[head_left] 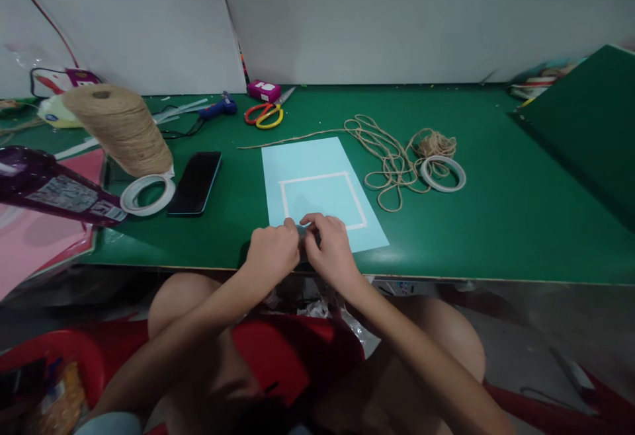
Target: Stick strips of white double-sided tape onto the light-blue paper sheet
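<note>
A sheet of light blue paper (302, 159) lies on the table near its front edge. White tape strips (317, 177) form a four-sided outline on it. My left hand (272, 250) is closed like a fist at the paper's lower left corner. Beside it my right hand (330, 246) has its fingers curled in, the thumb near the index finger, over the bottom side of the outline. The fingertips of both hands almost meet. Whatever lies between them is too hidden to make out. Part of the outline's lower left is covered by the hands.
On the green table (506, 223), loose twine (387, 151) and a tape roll (461, 180) lie right of the paper. Scissors (265, 114) are behind it. Leftward are a phone (196, 184), another tape roll (147, 195), a twine spool (122, 131) and a purple bottle (54, 187).
</note>
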Action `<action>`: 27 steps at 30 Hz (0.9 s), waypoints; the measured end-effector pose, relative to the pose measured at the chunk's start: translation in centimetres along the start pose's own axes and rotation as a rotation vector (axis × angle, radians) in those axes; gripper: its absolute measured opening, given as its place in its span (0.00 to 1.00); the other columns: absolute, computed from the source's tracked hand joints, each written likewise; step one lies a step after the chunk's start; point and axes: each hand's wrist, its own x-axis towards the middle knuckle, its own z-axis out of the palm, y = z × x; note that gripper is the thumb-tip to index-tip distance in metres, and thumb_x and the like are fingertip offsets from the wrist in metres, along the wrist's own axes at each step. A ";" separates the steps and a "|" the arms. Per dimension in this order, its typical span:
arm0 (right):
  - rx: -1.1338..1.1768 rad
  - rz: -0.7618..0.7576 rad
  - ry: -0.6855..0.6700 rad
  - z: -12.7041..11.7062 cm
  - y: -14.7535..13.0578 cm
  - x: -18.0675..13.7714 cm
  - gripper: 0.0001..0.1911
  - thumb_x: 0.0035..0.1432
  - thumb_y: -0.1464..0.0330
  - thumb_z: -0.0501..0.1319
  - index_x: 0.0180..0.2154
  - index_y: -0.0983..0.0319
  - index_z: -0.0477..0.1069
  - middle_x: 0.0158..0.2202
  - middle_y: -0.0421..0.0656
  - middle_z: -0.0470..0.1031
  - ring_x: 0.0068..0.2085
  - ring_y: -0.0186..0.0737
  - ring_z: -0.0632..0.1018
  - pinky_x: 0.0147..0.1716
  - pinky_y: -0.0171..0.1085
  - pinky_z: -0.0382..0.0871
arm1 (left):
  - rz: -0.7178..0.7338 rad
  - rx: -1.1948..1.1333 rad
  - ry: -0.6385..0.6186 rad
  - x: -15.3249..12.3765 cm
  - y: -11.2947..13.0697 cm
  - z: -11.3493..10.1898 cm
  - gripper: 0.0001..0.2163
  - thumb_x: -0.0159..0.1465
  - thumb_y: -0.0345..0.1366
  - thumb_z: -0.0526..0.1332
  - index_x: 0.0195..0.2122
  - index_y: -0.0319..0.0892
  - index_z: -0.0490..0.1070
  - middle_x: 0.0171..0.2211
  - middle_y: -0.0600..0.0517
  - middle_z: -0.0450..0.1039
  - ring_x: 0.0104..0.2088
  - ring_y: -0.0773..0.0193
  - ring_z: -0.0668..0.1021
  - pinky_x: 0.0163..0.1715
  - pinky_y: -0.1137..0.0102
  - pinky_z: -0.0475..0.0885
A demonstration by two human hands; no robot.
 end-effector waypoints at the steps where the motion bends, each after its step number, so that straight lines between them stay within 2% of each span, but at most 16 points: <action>1: -0.002 0.001 0.001 0.0 0.0 0.0 0.12 0.54 0.75 0.51 0.38 0.60 0.68 0.28 0.41 0.71 0.36 0.41 0.70 0.44 0.42 0.58 | -0.001 -0.003 -0.008 0.1 0.1 -0.1 0.13 0.64 0.35 0.46 0.42 0.34 0.65 0.29 0.39 0.75 0.32 0.52 0.79 0.27 0.66 0.69; 8: -0.013 0.004 -0.006 0.0 -0.1 0.0 0.12 0.54 0.75 0.51 0.39 0.60 0.68 0.28 0.40 0.72 0.36 0.41 0.70 0.44 0.42 0.58 | 0.025 -0.038 -0.019 0.3 0.1 -0.2 0.12 0.61 0.30 0.47 0.42 0.33 0.65 0.30 0.39 0.75 0.33 0.51 0.79 0.28 0.65 0.70; 22: -0.033 -0.010 -0.009 0.0 -0.2 -0.1 0.12 0.54 0.75 0.51 0.39 0.60 0.68 0.27 0.40 0.72 0.35 0.42 0.70 0.44 0.41 0.58 | 0.009 -0.010 -0.024 -0.1 0.0 0.4 0.12 0.63 0.29 0.46 0.43 0.32 0.63 0.29 0.39 0.75 0.33 0.52 0.80 0.27 0.67 0.69; 27: -0.034 -0.009 -0.009 -0.1 -0.2 0.0 0.11 0.55 0.75 0.51 0.39 0.60 0.68 0.27 0.40 0.71 0.35 0.41 0.70 0.43 0.41 0.58 | 0.048 -0.020 -0.008 -0.1 -0.5 0.7 0.11 0.64 0.31 0.47 0.43 0.33 0.64 0.28 0.40 0.75 0.31 0.51 0.79 0.26 0.67 0.68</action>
